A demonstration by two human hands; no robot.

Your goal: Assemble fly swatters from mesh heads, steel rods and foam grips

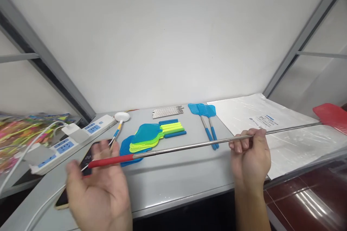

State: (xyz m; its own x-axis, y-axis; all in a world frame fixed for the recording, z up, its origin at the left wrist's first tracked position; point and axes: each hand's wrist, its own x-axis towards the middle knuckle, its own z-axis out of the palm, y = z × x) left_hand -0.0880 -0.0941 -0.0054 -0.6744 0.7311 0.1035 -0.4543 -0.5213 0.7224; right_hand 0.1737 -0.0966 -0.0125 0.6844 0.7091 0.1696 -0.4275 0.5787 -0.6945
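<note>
A red telescopic fly swatter (189, 146) stretches across the view, its metal rod pulled out long. Its red head (331, 115) is at the far right, cut off by the frame edge in part. My right hand (252, 155) pinches the rod between thumb and fingers. My left hand (100, 187) is palm up with fingers spread, and the red handle lies across its fingers without being gripped. Beyond the rod lie blue and yellow-green swatter heads (146, 133) in a stack, coloured handles (173, 128) and two blue fly swatters (207, 122).
Several metal rods (168, 111) lie at the back. White plastic packaging (273, 115) covers the right of the grey table (173, 184). At left are a power strip (65, 146) with cables, a phone (61, 200) partly behind my left hand, a white round device (121, 116) and colourful bagged items (16, 140).
</note>
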